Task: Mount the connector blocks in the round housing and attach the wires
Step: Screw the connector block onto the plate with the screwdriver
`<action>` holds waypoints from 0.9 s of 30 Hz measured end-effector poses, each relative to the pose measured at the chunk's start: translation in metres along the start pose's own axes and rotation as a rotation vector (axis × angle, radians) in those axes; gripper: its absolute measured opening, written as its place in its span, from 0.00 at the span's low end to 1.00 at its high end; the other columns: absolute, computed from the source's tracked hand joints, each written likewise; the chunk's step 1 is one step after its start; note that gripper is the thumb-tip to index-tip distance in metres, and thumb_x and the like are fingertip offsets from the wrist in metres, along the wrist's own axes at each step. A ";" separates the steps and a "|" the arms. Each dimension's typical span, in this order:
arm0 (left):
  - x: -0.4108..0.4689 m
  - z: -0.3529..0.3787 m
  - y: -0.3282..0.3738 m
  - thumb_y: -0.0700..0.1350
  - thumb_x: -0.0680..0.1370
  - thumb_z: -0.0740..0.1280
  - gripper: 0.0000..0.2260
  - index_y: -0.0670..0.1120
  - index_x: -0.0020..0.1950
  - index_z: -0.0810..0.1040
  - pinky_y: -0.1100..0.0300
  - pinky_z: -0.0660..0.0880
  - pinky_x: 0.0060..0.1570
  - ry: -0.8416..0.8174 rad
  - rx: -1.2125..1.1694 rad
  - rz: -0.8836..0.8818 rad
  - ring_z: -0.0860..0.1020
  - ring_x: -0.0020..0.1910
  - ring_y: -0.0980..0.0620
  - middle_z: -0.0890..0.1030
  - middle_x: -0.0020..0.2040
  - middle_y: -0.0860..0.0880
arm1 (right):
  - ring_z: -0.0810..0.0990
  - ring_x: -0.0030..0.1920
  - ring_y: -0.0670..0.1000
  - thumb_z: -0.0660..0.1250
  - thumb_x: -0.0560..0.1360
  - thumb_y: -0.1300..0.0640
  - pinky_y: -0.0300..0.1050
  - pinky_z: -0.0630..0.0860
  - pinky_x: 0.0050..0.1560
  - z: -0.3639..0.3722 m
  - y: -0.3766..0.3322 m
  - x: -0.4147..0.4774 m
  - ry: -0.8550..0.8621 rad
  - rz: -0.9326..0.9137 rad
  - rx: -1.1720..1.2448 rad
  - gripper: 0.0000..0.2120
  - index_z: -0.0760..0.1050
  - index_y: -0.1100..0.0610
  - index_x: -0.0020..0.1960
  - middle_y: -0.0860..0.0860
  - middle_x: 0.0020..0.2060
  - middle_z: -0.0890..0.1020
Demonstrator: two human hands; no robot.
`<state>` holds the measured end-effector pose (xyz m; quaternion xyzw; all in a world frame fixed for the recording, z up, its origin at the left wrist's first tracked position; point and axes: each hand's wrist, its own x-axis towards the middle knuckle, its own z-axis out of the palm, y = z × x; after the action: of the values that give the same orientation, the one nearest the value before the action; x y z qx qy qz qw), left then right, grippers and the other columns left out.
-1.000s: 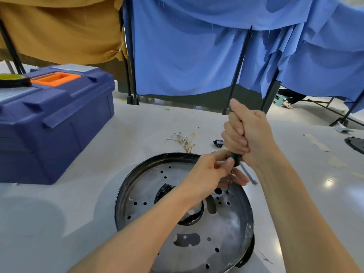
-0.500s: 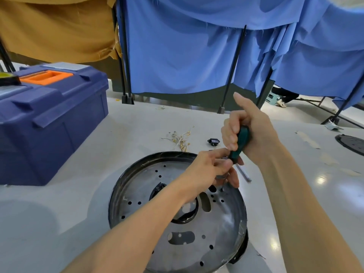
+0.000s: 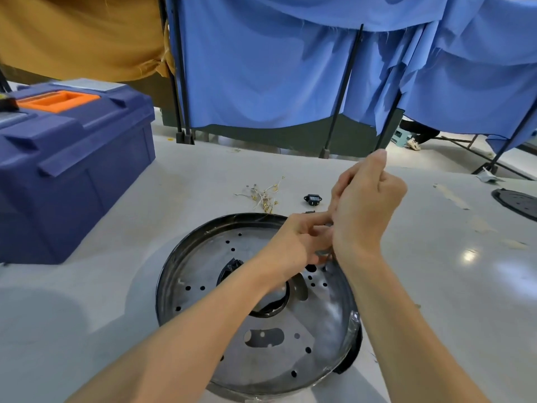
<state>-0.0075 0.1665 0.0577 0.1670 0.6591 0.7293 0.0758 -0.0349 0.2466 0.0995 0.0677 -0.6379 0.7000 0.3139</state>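
The round metal housing [image 3: 232,286], dark-rimmed and full of holes, lies on the pale table. My left hand [image 3: 296,242] reaches over its far right rim and pinches a small grey part [image 3: 321,253] that I cannot identify. My right hand [image 3: 363,205] is a fist just above it, gripping the screwdriver. The handle is hidden inside the fist, and only a thin bit of the screwdriver shaft [image 3: 331,257] shows, pointing down at the housing. A loose black connector block [image 3: 312,199] and a bundle of wires with gold terminals [image 3: 263,196] lie beyond the housing.
A big blue toolbox [image 3: 72,170] with an orange tray stands at the left. Another dark round plate [image 3: 517,203] lies at the right edge. Blue and ochre cloths hang on black stands behind the table.
My right hand has turned on the screwdriver, so its back faces me and the green handle is out of sight. My left hand stays at the same spot on the rim.
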 end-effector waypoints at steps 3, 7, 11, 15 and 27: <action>0.001 -0.002 0.002 0.40 0.84 0.56 0.10 0.42 0.54 0.78 0.51 0.74 0.48 -0.014 0.026 -0.040 0.78 0.40 0.46 0.81 0.38 0.43 | 0.65 0.18 0.51 0.59 0.81 0.52 0.39 0.62 0.22 -0.010 -0.008 0.022 -0.319 0.235 0.124 0.29 0.69 0.56 0.21 0.53 0.18 0.70; 0.005 -0.004 -0.001 0.43 0.84 0.56 0.11 0.44 0.54 0.79 0.51 0.72 0.50 -0.053 0.059 -0.079 0.80 0.43 0.47 0.83 0.38 0.45 | 0.62 0.15 0.52 0.60 0.81 0.47 0.37 0.60 0.20 -0.023 -0.019 0.056 -0.837 0.451 0.212 0.33 0.62 0.60 0.21 0.54 0.15 0.64; 0.002 -0.006 -0.004 0.44 0.83 0.59 0.10 0.48 0.59 0.78 0.55 0.78 0.53 -0.020 0.012 -0.057 0.83 0.44 0.50 0.85 0.42 0.47 | 0.55 0.14 0.48 0.59 0.83 0.51 0.33 0.52 0.19 -0.017 -0.011 0.047 -0.705 0.367 0.240 0.32 0.60 0.59 0.21 0.51 0.14 0.59; 0.004 0.001 -0.004 0.42 0.82 0.62 0.10 0.46 0.62 0.77 0.48 0.78 0.55 0.003 0.015 0.017 0.82 0.42 0.47 0.83 0.40 0.44 | 0.56 0.14 0.49 0.55 0.84 0.55 0.33 0.54 0.21 -0.017 -0.012 0.036 -0.425 0.246 0.230 0.31 0.61 0.58 0.21 0.51 0.15 0.60; 0.005 -0.005 -0.001 0.42 0.83 0.58 0.10 0.47 0.50 0.79 0.43 0.77 0.54 -0.060 0.083 -0.017 0.79 0.41 0.47 0.81 0.36 0.46 | 0.63 0.17 0.53 0.63 0.79 0.46 0.40 0.62 0.22 -0.023 -0.019 0.043 -0.710 0.409 0.251 0.31 0.65 0.59 0.21 0.55 0.16 0.66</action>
<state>-0.0139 0.1634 0.0568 0.1861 0.6877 0.6953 0.0945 -0.0518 0.2826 0.1331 0.2145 -0.6164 0.7533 -0.0811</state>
